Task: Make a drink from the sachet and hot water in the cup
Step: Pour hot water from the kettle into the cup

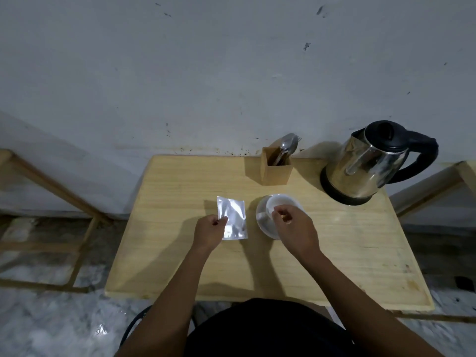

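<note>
Two hands are at work over the wooden table. The left hand pinches the left edge of the silver sachet, which looks sealed. The right hand is curled over the white cup on its saucer; I cannot tell if it holds anything. The job looks just begun. Next the sachet must be torn open and tipped into the cup. Then comes hot water from the steel kettle, and a spoon from the wooden box.
</note>
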A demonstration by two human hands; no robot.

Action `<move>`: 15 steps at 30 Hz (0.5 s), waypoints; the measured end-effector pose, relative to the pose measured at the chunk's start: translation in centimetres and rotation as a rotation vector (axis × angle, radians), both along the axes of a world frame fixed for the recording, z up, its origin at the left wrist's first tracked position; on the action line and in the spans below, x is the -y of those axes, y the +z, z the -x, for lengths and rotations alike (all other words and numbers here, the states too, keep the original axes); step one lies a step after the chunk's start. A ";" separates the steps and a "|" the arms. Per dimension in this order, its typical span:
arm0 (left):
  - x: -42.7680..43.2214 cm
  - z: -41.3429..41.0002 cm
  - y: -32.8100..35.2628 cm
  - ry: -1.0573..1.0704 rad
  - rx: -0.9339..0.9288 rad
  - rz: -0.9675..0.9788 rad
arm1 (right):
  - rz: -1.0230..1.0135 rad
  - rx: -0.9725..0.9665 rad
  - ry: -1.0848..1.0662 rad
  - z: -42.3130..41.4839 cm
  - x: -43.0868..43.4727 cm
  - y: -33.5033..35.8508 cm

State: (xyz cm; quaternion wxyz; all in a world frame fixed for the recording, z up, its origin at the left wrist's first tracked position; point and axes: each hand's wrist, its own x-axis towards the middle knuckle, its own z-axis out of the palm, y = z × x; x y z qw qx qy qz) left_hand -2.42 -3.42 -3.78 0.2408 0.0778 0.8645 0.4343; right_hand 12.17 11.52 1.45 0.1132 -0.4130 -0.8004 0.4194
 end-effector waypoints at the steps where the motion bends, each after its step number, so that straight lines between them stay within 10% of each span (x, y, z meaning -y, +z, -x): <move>1: -0.3 0.3 -0.4 -0.013 -0.038 0.039 | -0.070 0.008 -0.026 -0.4 -0.3 -0.1; 8: -1.2 -1.0 -3.0 -0.348 -0.493 0.524 | -0.083 0.188 0.093 -1.9 -2.7 -2.5; 15: -0.8 -1.4 -4.2 -0.436 -0.538 0.547 | -0.151 0.266 0.085 -1.5 -3.6 -4.1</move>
